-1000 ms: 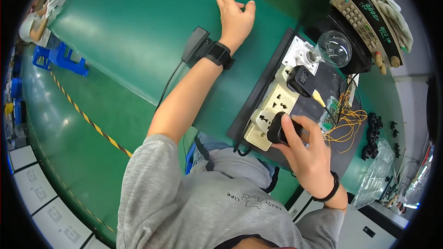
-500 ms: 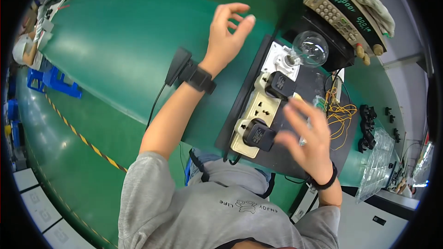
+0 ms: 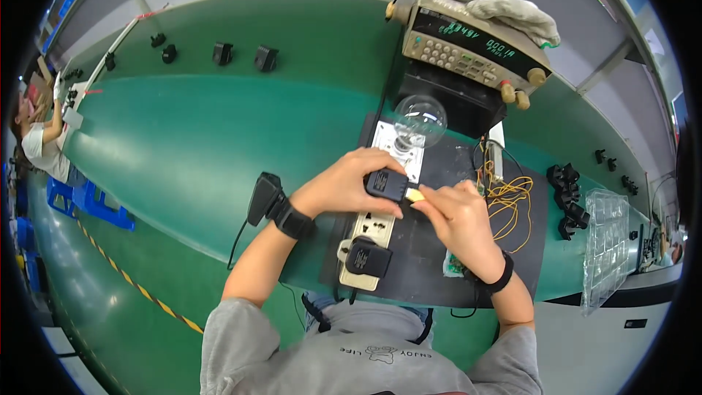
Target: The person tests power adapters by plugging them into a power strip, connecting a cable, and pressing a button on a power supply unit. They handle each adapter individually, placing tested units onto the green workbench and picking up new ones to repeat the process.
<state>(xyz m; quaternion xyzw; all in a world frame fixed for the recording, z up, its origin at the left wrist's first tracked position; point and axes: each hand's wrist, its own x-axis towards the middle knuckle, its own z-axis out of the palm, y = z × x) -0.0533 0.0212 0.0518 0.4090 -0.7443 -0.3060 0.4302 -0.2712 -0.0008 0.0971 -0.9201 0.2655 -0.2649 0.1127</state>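
A black plug-in power adapter (image 3: pixel 386 185) sits at the upper end of the cream power strip (image 3: pixel 375 228). My left hand (image 3: pixel 351 184) is closed round it, thumb and fingers on opposite sides. From the right, my right hand (image 3: pixel 461 223) pinches a small yellow-and-white plug (image 3: pixel 414 195), which meets the adapter's right side; how deep it sits I cannot tell. A second black adapter (image 3: pixel 368 257) is plugged in at the strip's near end. Just beyond my left fingers, a clear glass bulb (image 3: pixel 420 121) stands in a white socket plate (image 3: pixel 395 148).
A bench power supply (image 3: pixel 475 40) with gloves (image 3: pixel 504 7) on top rests on a black box at the back. Right of my hands lie tangled yellow wires (image 3: pixel 512 201), black parts (image 3: pixel 567 197) and a clear plastic tray (image 3: pixel 605 245). A person (image 3: pixel 47 132) works at far left.
My left hand has come down and right onto the upper adapter. My right hand has moved to the adapter's side with the yellow-and-white plug. The view has shifted, and the supply's display reads differently.
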